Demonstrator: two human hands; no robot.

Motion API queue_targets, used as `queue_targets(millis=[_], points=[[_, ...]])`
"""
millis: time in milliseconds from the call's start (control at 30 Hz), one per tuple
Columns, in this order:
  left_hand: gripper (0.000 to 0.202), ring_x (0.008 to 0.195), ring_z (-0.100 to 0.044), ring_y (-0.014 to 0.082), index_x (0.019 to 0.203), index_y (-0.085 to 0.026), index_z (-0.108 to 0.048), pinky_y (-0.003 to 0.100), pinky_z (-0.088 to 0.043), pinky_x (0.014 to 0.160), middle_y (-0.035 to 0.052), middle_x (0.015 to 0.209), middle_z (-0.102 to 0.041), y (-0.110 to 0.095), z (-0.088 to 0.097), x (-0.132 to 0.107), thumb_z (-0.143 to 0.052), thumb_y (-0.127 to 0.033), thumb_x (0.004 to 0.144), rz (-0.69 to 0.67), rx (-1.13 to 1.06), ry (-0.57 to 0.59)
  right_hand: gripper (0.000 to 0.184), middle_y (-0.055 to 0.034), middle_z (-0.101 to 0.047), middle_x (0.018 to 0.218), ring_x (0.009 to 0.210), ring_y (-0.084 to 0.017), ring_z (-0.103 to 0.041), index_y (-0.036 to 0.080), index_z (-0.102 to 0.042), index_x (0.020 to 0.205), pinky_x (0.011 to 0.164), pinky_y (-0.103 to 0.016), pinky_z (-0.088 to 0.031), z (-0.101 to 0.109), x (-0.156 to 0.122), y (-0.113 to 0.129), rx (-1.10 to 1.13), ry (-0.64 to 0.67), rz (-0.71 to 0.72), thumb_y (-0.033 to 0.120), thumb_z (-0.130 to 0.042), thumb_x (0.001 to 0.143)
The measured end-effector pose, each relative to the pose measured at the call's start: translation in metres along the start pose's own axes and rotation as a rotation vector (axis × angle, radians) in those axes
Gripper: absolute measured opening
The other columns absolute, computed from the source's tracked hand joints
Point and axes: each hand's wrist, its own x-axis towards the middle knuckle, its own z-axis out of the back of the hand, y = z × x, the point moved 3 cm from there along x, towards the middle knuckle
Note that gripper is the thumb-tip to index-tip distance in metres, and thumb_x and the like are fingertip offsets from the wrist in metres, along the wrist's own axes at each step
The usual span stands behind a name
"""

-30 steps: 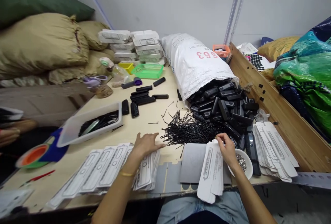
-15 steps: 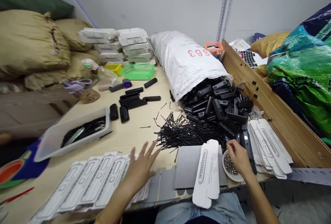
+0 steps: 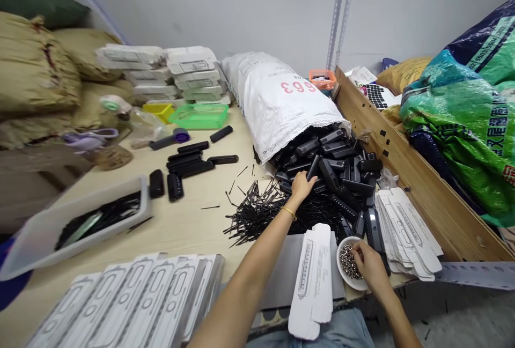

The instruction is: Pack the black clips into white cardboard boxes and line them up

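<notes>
In the head view, first the writing. On the white sack (image 3: 261, 96), large red digits (image 3: 298, 87), upside down from this side, seemingly 663; nearby print too small for reading. On the green and blue bag (image 3: 450, 117) at right, a pale strip with 5503 and 5504 and, lower, Chinese characters (image 3: 498, 129). On the white boxes (image 3: 132, 305) in front left and the white cards (image 3: 311, 283) at centre, printed outline drawings.

Left hand (image 3: 301, 187) at the black plastic pieces (image 3: 346, 172) before the sack mouth, fingers bent beside an upright one; gripped or only touched, cannot tell. Right hand (image 3: 367, 263) in the white bowl (image 3: 356, 284) with small metal parts (image 3: 346, 259), fingers drawn narrow; cannot tell if holding any. Beside the left wrist, a heap of thin black sticks (image 3: 253, 214).

Underneath, a pale table (image 3: 193, 230), with a grey plate (image 3: 276, 286) under the cards. Along the right edge, a wooden board (image 3: 386, 149); behind, a grey wall (image 3: 241, 5) and a perforated metal upright (image 3: 337, 15). Far left, tan sacks (image 3: 32, 69); next to them, stacked white packs (image 3: 191, 61) and a green tray (image 3: 199, 121).
</notes>
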Motion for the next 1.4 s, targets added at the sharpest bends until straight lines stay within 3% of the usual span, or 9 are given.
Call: queue_targets(millis=[100,233,300,367,500,600,733,1133,1400], points=[[0.033,0.091,-0.060,0.0242,0.097,-0.014,-0.063,0.035,-0.043,0.084,0.0113,0.096,-0.065,0.020,0.035,-0.025,-0.064,-0.037,0.074,-0.017,-0.119,-0.078,0.019,-0.0041,-0.061,0.073,0.064,-0.017,-0.056,0.019,-0.055,0.078,0.062,-0.028,-0.044,0.003,0.007,0.017,0.435,-0.072,-0.053,0.037,-0.056,0.078],[0.039,0.093,-0.060,0.0204,0.102,-0.017,-0.062,0.031,-0.044,0.086,0.0079,0.100,-0.065,0.040,0.083,-0.070,-0.069,-0.039,0.070,0.004,-0.318,-0.215,0.026,-0.0034,-0.061,0.077,0.062,-0.012,-0.053,0.018,-0.058,0.085,0.059,-0.026,-0.045,-0.014,0.026,0.067,1.053,0.020,-0.120,0.039,-0.067,0.074],[0.039,0.091,-0.061,0.0188,0.101,-0.018,-0.061,0.031,-0.045,0.086,0.0064,0.099,-0.065,0.046,0.094,-0.090,-0.071,-0.038,0.068,0.080,-0.604,-0.277,0.025,-0.0021,-0.060,0.075,0.059,-0.010,-0.051,0.017,-0.060,0.085,0.057,-0.024,-0.044,-0.028,0.035,0.090,1.237,0.093,-0.149,0.035,-0.070,0.071],[0.039,0.090,-0.062,0.0183,0.104,-0.021,-0.057,0.033,-0.047,0.086,0.0056,0.099,-0.065,0.051,0.094,-0.106,-0.071,-0.036,0.071,0.191,-0.972,-0.257,0.024,-0.0018,-0.061,0.076,0.060,-0.009,-0.051,0.017,-0.063,0.085,0.057,-0.023,-0.044,-0.041,0.040,0.105,1.325,0.143,-0.159,0.033,-0.072,0.069],[0.028,0.091,-0.064,0.0219,0.105,-0.018,-0.053,0.040,-0.051,0.082,0.0093,0.098,-0.066,0.050,0.081,-0.125,-0.061,-0.029,0.081,0.425,-1.432,-0.136,0.025,-0.0028,-0.063,0.080,0.065,-0.010,-0.055,0.017,-0.065,0.088,0.063,-0.025,-0.046,-0.059,0.042,0.117,1.275,0.110,-0.127,0.030,-0.073,0.069],[0.017,0.092,-0.064,0.0213,0.103,-0.013,-0.055,0.037,-0.053,0.081,0.0119,0.096,-0.066,0.047,0.076,-0.133,-0.050,-0.020,0.088,0.558,-1.573,-0.121,0.022,-0.0026,-0.063,0.077,0.065,-0.012,-0.056,0.017,-0.066,0.089,0.065,-0.027,-0.047,-0.063,0.037,0.123,1.105,0.033,-0.051,0.031,-0.070,0.072],[0.020,0.090,-0.065,0.0193,0.095,-0.008,-0.058,0.033,-0.053,0.082,0.0136,0.092,-0.067,0.042,0.074,-0.140,-0.041,-0.018,0.092,0.646,-1.649,-0.079,0.015,-0.0030,-0.063,0.078,0.070,-0.014,-0.057,0.018,-0.066,0.085,0.068,-0.027,-0.046,-0.061,0.028,0.138,0.893,-0.068,0.104,0.031,-0.062,0.079],[0.027,0.094,-0.063,0.0184,0.103,-0.006,-0.058,0.032,-0.049,0.090,0.0141,0.096,-0.067,0.036,0.072,-0.150,-0.040,-0.023,0.093,0.630,-1.671,-0.045,0.011,-0.0029,-0.061,0.082,0.081,-0.016,-0.056,0.019,-0.062,0.080,0.075,-0.028,-0.044,-0.057,0.020,0.155,0.626,-0.250,0.309,0.025,-0.054,0.085],[0.023,0.095,-0.064,0.0221,0.102,-0.012,-0.057,0.041,-0.047,0.092,0.0113,0.098,-0.066,0.034,0.072,-0.157,-0.061,-0.024,0.082,0.551,-1.609,-0.128,0.012,-0.0044,-0.062,0.081,0.084,-0.018,-0.055,0.020,-0.064,0.077,0.079,-0.033,-0.043,-0.064,0.019,0.148,0.656,-0.271,0.324,0.025,-0.055,0.083]])
